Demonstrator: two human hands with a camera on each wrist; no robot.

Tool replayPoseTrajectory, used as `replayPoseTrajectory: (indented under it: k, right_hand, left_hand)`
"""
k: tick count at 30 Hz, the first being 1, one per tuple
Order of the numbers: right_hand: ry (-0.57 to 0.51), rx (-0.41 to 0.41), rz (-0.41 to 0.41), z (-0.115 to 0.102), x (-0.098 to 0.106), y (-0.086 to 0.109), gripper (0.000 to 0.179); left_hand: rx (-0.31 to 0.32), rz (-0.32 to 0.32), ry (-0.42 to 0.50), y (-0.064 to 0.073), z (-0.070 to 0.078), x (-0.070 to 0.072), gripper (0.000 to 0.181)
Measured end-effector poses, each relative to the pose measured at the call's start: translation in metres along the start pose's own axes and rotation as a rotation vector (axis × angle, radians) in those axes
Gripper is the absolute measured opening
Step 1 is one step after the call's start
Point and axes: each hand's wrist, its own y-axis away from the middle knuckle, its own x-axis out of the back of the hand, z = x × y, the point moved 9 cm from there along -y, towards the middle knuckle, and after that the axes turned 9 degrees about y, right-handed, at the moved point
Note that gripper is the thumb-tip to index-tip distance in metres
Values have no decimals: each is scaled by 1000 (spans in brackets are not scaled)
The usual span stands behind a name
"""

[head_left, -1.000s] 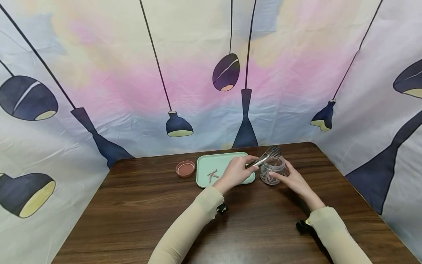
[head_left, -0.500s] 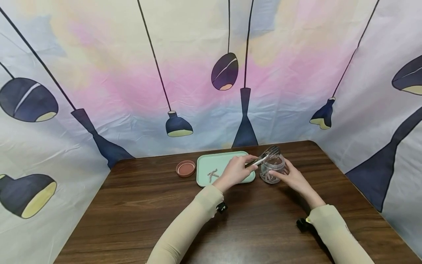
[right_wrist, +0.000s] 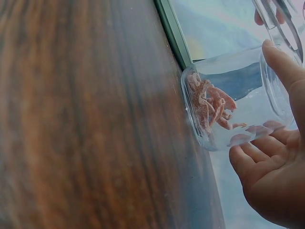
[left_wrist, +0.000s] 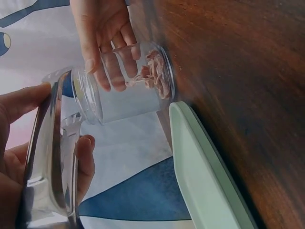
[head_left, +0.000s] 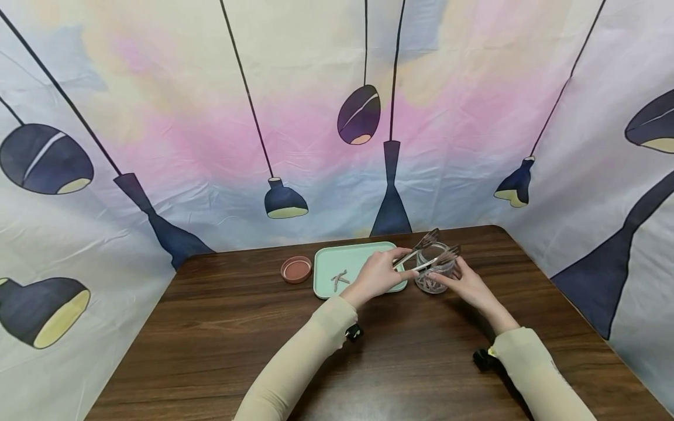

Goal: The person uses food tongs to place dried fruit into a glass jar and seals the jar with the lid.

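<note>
The right hand [right_wrist: 276, 176] holds a clear jar [right_wrist: 240, 86], thumb near the rim and fingertips against the opposite wall. Pinkish strips [right_wrist: 209, 105] lie heaped at the jar's base, which meets the brown wooden table [right_wrist: 95, 114]. Near that base runs a green tray's edge [right_wrist: 172, 33]. Metal tongs [right_wrist: 290, 32], only partly visible, reach the jar's mouth beside the left hand's fingertips [right_wrist: 259, 18].

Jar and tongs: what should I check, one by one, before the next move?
1. Lid off the jar: ok, it lies beside the tray.
2. Jar upright: ok, the right hand holds it.
3. Tongs spread open: ok, in the left hand.
4. Tongs around the pieces inside: not ok, those pieces lie down at the jar's bottom.
5. Tongs touching the jar: cannot tell.
6. Room on the tray: ok, some of it is bare.
</note>
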Motion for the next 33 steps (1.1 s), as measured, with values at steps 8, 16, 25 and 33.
replayPoseTrajectory:
  k: [8, 16, 25, 33]
  right_hand:
    - [13, -17, 7, -2, 1, 2, 109]
    - [1, -6, 4, -4, 1, 2, 108]
    - [-17, -7, -1, -1, -1, 1, 112]
    - [-39, 4, -4, -2, -1, 0, 110]
  left_hand:
    - [-1, -21, 16, 1, 0, -4, 62]
    - [-8, -18, 10, 1, -1, -5, 64]
    - [14, 7, 0, 6, -9, 5, 65]
    - [3, 20, 0, 15, -16, 17, 63]
